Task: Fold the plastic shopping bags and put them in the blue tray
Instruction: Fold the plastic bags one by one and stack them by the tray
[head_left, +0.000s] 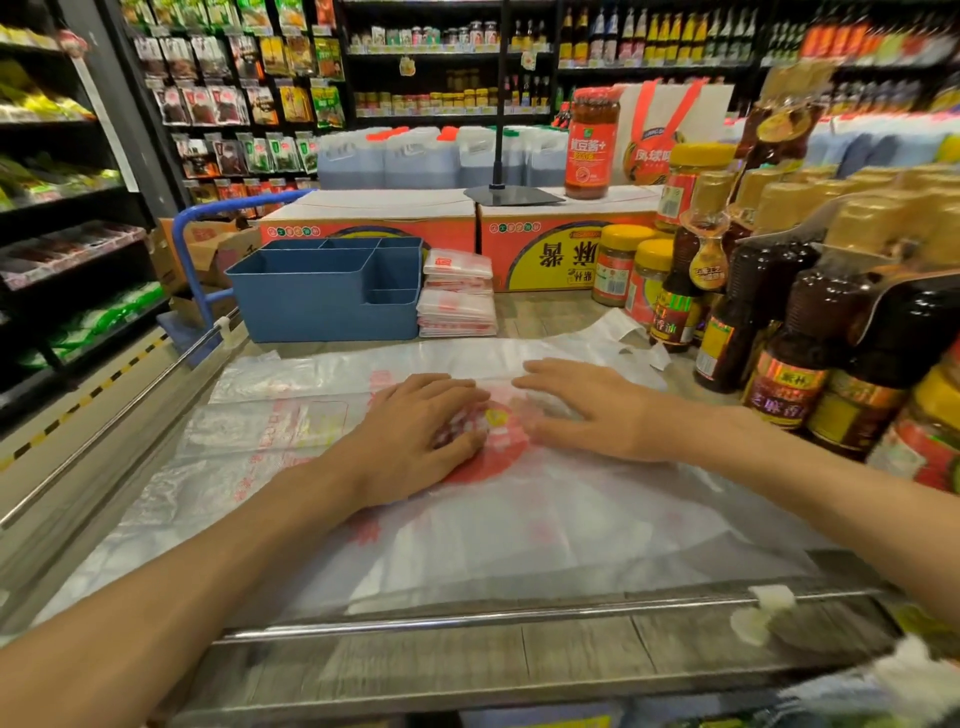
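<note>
While bag (519, 519) lies flat, left hand (415, 431), right hand (582, 410) press it, fingers spread.

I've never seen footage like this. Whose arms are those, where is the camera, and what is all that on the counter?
There is no machine here: a person wears one wide-angle camera on the head, looking forward and down, so you see their own two arms. The left hand and right hand lie flat, fingers spread, pressing on a see-through plastic shopping bag with red print, spread out on the counter. Neither hand grips anything; they seem to be smoothing the bag for folding. Farther back stands a blue tray with several compartments; those that show look empty. Right beside it sits a stack of folded bags. On the right stand sauce bottles and jars, with red cartons behind. It is a shop, with shelves all around.
</note>
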